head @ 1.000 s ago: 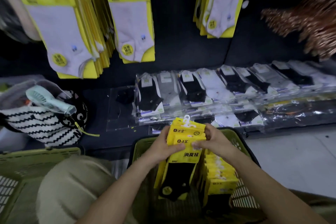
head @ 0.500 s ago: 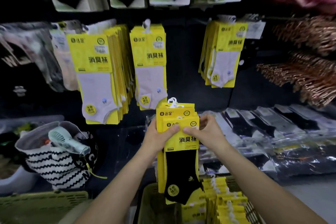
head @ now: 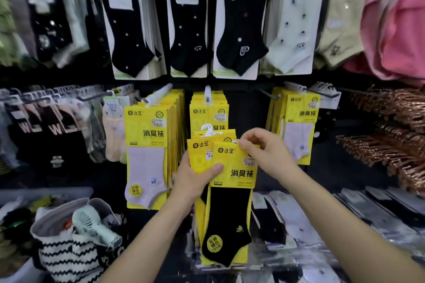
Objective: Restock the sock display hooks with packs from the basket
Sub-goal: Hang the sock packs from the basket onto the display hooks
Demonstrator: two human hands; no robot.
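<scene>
Yellow-carded sock packs (head: 231,190), each showing a black ankle sock, are held as a bundle in front of the display wall, at the level of the hanging rows. The left grip (head: 195,179) clasps the bundle from its left edge, thumb laid across the front card and fingers behind. The right grip (head: 264,154) pinches the top right corner of the front pack between thumb and forefinger. A white hanger hook (head: 208,130) sticks up from the packs at the back of the bundle. Low on the left stands a black-and-white striped bag (head: 69,257) with a pale green handheld fan (head: 94,227) lying in its mouth. To the right, flat packs in clear wrap (head: 358,211) lie in a row on a shelf. Just behind the bundle, yellow packs with pale socks hang from display hooks: a thick left stack (head: 147,145), a middle stack (head: 208,110) partly hidden by the bundle, and a right stack (head: 296,122). Copper-coloured hangers (head: 391,135) jut out on the far right. Above hang dark dotted socks (head: 188,18), cream socks (head: 292,30) and pink cloth (head: 395,18).
</scene>
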